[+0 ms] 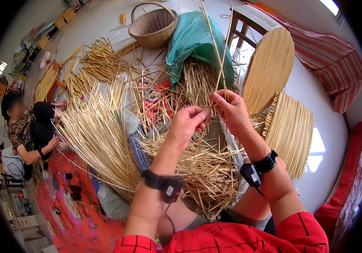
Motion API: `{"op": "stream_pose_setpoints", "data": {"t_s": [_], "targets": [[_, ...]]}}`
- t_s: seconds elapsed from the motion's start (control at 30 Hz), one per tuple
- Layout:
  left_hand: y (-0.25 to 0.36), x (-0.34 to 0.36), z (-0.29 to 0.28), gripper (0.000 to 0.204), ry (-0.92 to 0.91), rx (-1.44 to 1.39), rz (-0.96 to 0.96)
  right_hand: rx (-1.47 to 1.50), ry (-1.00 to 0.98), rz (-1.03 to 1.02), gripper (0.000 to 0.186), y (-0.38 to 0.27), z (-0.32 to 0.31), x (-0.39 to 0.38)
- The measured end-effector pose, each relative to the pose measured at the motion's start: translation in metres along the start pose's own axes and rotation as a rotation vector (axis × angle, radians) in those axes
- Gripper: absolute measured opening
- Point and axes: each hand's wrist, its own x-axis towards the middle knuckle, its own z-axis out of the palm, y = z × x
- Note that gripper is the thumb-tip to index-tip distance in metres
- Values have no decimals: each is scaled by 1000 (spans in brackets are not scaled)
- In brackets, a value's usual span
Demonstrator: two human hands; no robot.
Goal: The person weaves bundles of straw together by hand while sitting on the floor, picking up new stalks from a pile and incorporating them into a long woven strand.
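Note:
My left hand (189,122) and my right hand (227,107) are raised near the middle, each with fingers closed on long thin straw stalks (213,46), which stand upward and cross above the fingers. The right hand is slightly higher, to the right of the left. Below them lies a loose heap of short straw pieces (193,185) between my legs. To the left is a large fanned sheaf of pale straws (96,143). Just beyond my hands, a green sack (187,33) lies open with straw inside. Dark devices are strapped on both my forearms.
A wicker basket (151,31) and straw bundles (98,59) lie farther back. An oval straw panel (269,67) and ribbed straw piece (290,135) are at right, near a red cushion (343,181). Another person (29,130) sits at left beside a red floral mat (71,206).

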Motion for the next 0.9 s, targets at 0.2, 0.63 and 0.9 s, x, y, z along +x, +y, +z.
{"op": "stream_pose_setpoints", "data": {"t_s": [0.2, 0.63, 0.9], "targets": [[-5, 5, 0, 16, 3, -11, 8, -41, 2, -37, 14, 9, -2, 5], [-10, 11, 2, 10, 173, 365, 283, -101, -82, 30, 17, 11, -6, 4], [7, -2, 11, 7, 22, 274, 134, 126, -100, 127, 16, 1, -21, 3]]}}
